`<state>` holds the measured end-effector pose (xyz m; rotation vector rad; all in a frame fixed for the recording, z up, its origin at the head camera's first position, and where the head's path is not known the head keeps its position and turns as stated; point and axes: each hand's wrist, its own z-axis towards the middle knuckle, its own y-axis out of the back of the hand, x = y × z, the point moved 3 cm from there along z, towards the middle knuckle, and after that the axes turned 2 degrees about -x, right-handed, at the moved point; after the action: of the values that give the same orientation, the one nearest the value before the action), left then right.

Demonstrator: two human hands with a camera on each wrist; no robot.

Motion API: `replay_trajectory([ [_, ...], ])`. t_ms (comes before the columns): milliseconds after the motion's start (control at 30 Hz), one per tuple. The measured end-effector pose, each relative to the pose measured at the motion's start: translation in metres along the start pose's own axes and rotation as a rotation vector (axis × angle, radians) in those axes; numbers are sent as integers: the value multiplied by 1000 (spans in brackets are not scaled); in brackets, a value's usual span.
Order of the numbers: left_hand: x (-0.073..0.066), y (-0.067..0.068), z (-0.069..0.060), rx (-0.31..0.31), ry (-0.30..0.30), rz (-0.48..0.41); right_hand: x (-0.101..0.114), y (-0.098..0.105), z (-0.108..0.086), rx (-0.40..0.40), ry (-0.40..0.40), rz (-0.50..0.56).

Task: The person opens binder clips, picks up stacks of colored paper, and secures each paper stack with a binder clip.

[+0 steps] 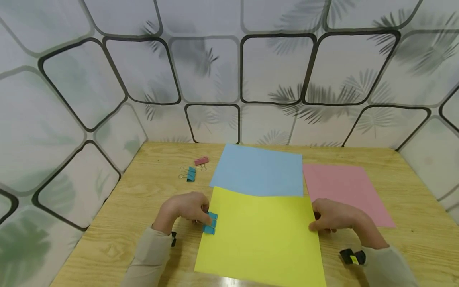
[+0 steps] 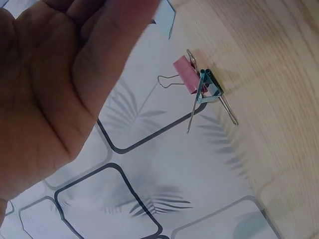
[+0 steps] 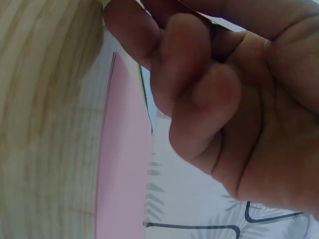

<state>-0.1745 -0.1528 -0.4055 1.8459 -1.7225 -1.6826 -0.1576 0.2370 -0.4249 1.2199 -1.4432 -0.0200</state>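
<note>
In the head view a yellow sheet (image 1: 261, 239) lies nearest the person, with a blue binder clip (image 1: 210, 223) on its left edge. The left hand (image 1: 188, 207) pinches that clip at the edge; in the left wrist view the hand (image 2: 60, 84) hides what its fingertips touch. Thumb above and fingers beneath, the right hand (image 1: 333, 217) grips the sheet's right edge. The right wrist view shows that hand (image 3: 209, 99) with its fingers curled, the sheet mostly hidden.
Behind the yellow sheet lie a light blue sheet (image 1: 261, 169) and, to the right, a pink sheet (image 1: 348, 191). A pink binder clip (image 1: 201, 160) and another blue binder clip (image 1: 191, 174) rest at the back left of the wooden table (image 1: 125, 207). Patterned fabric (image 1: 211, 71) surrounds the table.
</note>
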Motion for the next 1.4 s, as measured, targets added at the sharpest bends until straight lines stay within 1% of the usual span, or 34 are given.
replay_trajectory([
  [167, 3, -4, -1, 12, 31, -18, -5, -2, 3, -6, -16, -14],
  [333, 5, -6, -1, 24, 76, -43, -8, -3, 7, -44, -39, -73],
  [500, 5, -9, -1, 43, 111, -46, -9, -6, 9, -65, -59, -96],
  [567, 4, -9, -1, 36, 122, -42, -9, -6, 10, -67, -72, -93],
  [633, 4, -8, -1, 22, 139, -56, -10, -7, 9, -72, -93, -89],
  [800, 4, -8, -1, -13, 181, -104, -9, -8, 8, -118, -127, -52],
  [867, 5, -8, -1, -16, 185, -106, -9, -8, 8, -143, -127, -42],
  [1000, 4, -7, -1, -26, 183, -94, -8, -7, 9, -174, -101, -38],
  [1167, 3, -5, -1, -41, 177, -86, -7, -5, 9, -186, -74, -28],
  [1367, 4, -5, 1, -59, 150, -103, -11, -2, 10, -199, -99, -67],
  [1400, 4, -5, 2, -62, 154, -104, -11, -1, 10, -204, -98, -79],
])
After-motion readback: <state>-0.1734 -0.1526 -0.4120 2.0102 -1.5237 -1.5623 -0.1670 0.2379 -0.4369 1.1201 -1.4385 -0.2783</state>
